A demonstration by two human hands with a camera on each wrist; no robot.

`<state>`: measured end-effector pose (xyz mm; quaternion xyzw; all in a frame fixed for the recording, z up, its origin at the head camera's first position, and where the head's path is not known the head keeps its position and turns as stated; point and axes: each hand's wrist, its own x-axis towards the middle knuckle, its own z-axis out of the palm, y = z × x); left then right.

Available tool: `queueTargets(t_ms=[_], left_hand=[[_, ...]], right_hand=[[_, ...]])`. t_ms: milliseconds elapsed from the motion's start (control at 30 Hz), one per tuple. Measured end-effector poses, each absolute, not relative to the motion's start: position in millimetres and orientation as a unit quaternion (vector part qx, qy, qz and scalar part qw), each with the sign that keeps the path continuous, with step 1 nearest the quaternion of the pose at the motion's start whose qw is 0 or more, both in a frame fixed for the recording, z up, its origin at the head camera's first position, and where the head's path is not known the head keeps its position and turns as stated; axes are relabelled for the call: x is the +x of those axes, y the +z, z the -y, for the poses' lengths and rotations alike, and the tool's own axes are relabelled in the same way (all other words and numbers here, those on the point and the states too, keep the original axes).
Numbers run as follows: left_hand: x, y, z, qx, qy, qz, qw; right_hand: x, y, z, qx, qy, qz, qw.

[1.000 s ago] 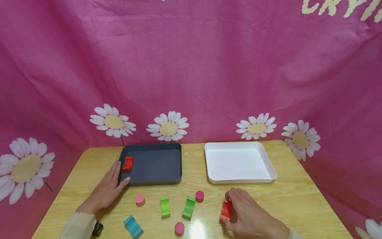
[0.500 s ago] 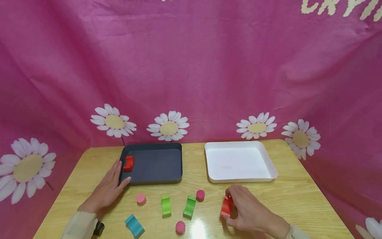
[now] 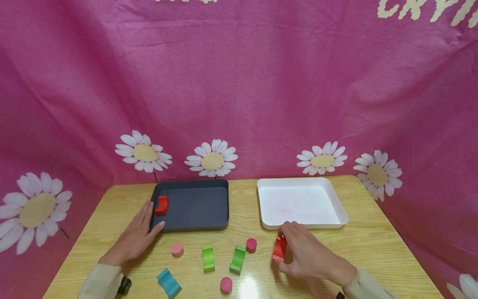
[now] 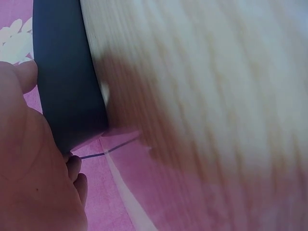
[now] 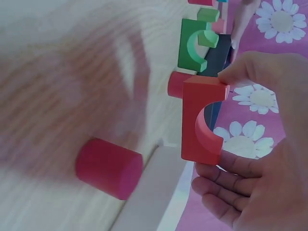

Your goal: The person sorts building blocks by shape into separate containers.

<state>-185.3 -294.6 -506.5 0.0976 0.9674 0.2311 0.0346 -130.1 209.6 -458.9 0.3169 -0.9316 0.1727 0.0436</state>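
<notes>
The two hands are well apart; the right hand (image 3: 311, 255) pinches a smooth red rectangular block with a half-round notch (image 3: 279, 249), thumb on one end and fingers on the other, the notch turned toward the palm; this notched block is just beside the near edge of a shallow white rectangular tray (image 3: 302, 203), outside it; whether the block touches the table is hard to tell.

The left hand (image 3: 132, 241) rests against the near left corner of a shallow dark grey rectangular tray (image 3: 198, 207), its fingers extended along the left wall and its thumb at the near edge; inside, toward the left, sits a second red notched block (image 3: 162, 206).

On the wood-grained table (image 3: 366, 245), between the hands, are a light pink cylinder (image 3: 177, 250), a lime green notched block (image 3: 208, 258), a darker green notched block (image 3: 237, 260) with a crimson cylinder (image 3: 251, 245) just beside it, a deep pink cylinder (image 3: 226, 285) and a blue notched block (image 3: 169, 283); the right wrist view also shows a red cylinder (image 5: 108, 168) upright near the white tray; behind hangs magenta daisy-print fabric (image 3: 239, 83).
</notes>
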Motion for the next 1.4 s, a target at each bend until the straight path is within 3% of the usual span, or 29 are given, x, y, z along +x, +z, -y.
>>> queueTargets(t_ms=[733, 1400], left_hand=[[-185, -509, 294, 0.099, 0.221, -0.97, 0.032], [-185, -506, 294, 0.104, 0.223, -0.969, 0.033]], right_hand=[[-168, -430, -172, 0.39, 0.132, 0.904, 0.119], [-202, -413, -139, 0.415, 0.125, 0.899, 0.057]])
